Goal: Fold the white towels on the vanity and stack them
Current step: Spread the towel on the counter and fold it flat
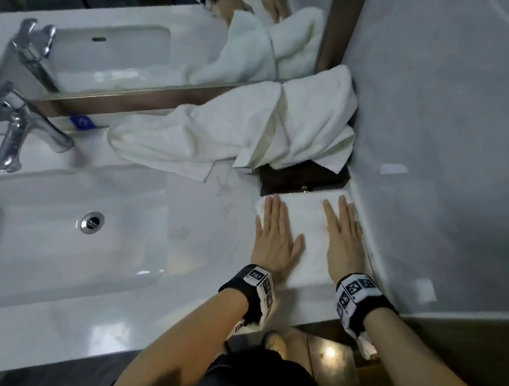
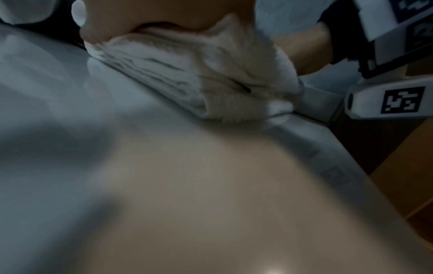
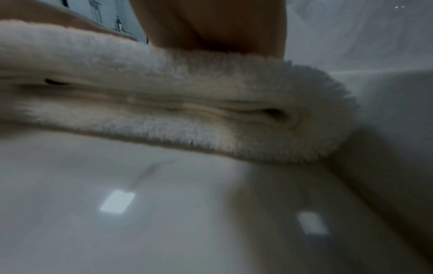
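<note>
A folded white towel (image 1: 310,235) lies flat on the vanity counter (image 1: 209,219) in the right corner by the wall. My left hand (image 1: 275,233) presses on its left half with straight fingers. My right hand (image 1: 344,237) lies flat on its right half, next to the wall. The wrist views show the towel's layered edge (image 2: 187,74) (image 3: 187,103) under my palms. Behind it, a loose, crumpled white towel (image 1: 239,133) sprawls along the mirror and drapes over a dark wooden box (image 1: 302,177).
The white sink basin (image 1: 51,227) with a chrome drain (image 1: 92,222) fills the left side, and a chrome faucet (image 1: 13,128) stands at its back. A mirror (image 1: 156,27) runs behind the counter. The grey wall (image 1: 452,157) closes the right side.
</note>
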The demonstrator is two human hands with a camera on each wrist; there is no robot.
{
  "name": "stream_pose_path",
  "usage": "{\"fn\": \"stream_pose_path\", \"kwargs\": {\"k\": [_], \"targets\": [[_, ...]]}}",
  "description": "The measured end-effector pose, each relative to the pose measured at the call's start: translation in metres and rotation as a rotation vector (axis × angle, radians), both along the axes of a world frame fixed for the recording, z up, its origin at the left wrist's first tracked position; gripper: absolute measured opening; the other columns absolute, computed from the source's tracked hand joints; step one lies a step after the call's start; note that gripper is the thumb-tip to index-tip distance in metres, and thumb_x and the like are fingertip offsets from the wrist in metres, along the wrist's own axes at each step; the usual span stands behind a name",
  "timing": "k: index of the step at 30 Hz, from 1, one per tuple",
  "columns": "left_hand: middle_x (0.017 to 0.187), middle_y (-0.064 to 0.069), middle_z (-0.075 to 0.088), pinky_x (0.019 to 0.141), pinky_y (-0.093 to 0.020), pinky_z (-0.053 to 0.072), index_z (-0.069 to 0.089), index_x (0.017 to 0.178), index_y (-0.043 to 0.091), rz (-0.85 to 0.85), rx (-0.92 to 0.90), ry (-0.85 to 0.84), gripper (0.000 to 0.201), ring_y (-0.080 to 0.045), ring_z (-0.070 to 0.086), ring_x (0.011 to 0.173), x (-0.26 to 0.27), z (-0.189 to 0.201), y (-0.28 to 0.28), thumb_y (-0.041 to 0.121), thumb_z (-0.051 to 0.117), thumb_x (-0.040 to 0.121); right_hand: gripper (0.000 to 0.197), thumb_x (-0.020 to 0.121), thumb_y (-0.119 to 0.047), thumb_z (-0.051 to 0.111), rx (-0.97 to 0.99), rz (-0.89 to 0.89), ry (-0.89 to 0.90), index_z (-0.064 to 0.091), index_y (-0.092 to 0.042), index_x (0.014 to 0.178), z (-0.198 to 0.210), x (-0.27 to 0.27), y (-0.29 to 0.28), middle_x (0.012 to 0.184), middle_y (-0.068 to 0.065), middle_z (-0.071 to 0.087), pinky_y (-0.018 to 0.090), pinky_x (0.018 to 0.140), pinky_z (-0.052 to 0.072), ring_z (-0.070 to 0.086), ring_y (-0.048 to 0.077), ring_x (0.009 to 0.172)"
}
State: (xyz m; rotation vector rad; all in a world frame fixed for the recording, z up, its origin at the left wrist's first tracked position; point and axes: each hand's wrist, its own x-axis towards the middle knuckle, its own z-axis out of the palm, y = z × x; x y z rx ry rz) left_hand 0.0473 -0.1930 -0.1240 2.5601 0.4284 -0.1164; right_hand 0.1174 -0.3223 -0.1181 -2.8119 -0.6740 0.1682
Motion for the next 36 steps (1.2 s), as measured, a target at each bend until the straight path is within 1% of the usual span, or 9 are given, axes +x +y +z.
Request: {"fn": "stream_pose_path", "kwargs": {"k": [11,14,16,19,25,28,30,32,36], "targets": [[0.160,-0.008,0.002,0.115,-0.051,-0.011,0.008,0.150,0.007,0.007,0.233,0.002,0.066,-0.022,0.000,0.148,0.016,-0.002,0.010,0.040,0.028,0.096,0.081,0.082,0.018,0.033,0.089,0.025,0.087,0.018,-0.022,0.150,0.011,0.024,0.011,0.161,0.005,0.004,0.032,0.120,0.010,0.003,0.022,0.149],[0.152,-0.011,0.029,0.116,-0.047,0.019,0.022,0.147,0.008,0.026,0.146,-0.164,0.060,-0.027,0.029,0.140,0.020,0.017,0.034,0.028,0.043,0.094,0.052,0.090,0.001,0.042,0.195,-0.052,0.078,0.043,-0.015,0.139,0.032,0.035,0.018,0.150,0.008,0.035,0.028,0.109,0.023,0.032,0.026,0.138],[0.138,-0.016,0.044,0.103,-0.043,0.037,0.034,0.141,0.004,0.144,0.100,-0.336,0.059,-0.033,0.044,0.126,0.029,0.037,0.055,0.022,0.055,0.089,0.039,0.090,-0.004,0.046,0.278,-0.108,0.062,0.054,-0.013,0.127,0.047,0.044,0.027,0.132,0.009,0.053,0.028,0.096,0.031,0.046,0.027,0.121],[0.132,-0.015,0.044,0.093,-0.043,0.043,0.038,0.135,0.004,0.358,0.032,-0.446,0.063,-0.032,0.046,0.120,0.054,0.064,0.088,0.026,0.065,0.082,0.033,0.089,-0.002,0.047,0.419,-0.123,0.138,0.059,-0.009,0.119,0.064,0.054,0.045,0.117,0.012,0.056,0.039,0.095,0.041,0.052,0.028,0.111],[0.129,-0.010,0.047,0.093,-0.043,0.041,0.036,0.128,0.007,0.372,-0.047,-0.084,0.067,-0.029,0.047,0.117,0.096,0.084,0.116,0.045,0.065,0.080,0.030,0.089,-0.003,0.047,0.441,-0.016,0.247,0.058,-0.008,0.117,0.081,0.065,0.073,0.112,0.010,0.056,0.044,0.088,0.047,0.057,0.027,0.102],[0.102,-0.016,0.059,0.073,-0.034,0.038,0.044,0.091,0.007,0.399,-0.139,-0.071,0.019,-0.033,0.055,0.096,0.097,0.086,0.126,0.021,0.057,0.087,0.035,0.089,-0.002,0.047,0.422,0.057,0.257,0.054,-0.009,0.122,0.087,0.071,0.084,0.112,0.009,0.056,0.040,0.086,0.048,0.057,0.026,0.099],[0.072,-0.006,0.050,0.060,-0.030,0.029,0.034,0.068,0.012,0.407,-0.177,-0.099,0.028,-0.029,0.048,0.080,0.087,0.091,0.133,0.015,0.053,0.089,0.042,0.087,-0.002,0.051,0.418,0.083,0.260,0.049,-0.010,0.129,0.090,0.074,0.091,0.116,0.010,0.053,0.038,0.088,0.047,0.055,0.026,0.104],[0.064,-0.001,0.042,0.058,-0.029,0.024,0.032,0.062,0.014,0.458,-0.262,-0.139,0.033,-0.025,0.044,0.075,0.073,0.102,0.140,0.016,0.048,0.091,0.061,0.083,-0.001,0.059,0.408,0.116,0.261,0.037,-0.014,0.139,0.091,0.076,0.100,0.125,0.012,0.048,0.036,0.094,0.042,0.050,0.029,0.114],[0.067,-0.001,0.058,0.060,-0.026,0.039,0.051,0.065,0.012,0.517,-0.597,-0.221,0.028,-0.019,0.053,0.066,0.040,0.143,0.155,0.017,0.040,0.090,0.109,0.068,-0.010,0.079,0.401,0.255,0.164,0.008,-0.018,0.151,0.096,0.067,0.125,0.150,0.011,0.023,0.038,0.114,0.023,0.023,0.028,0.140]]}}
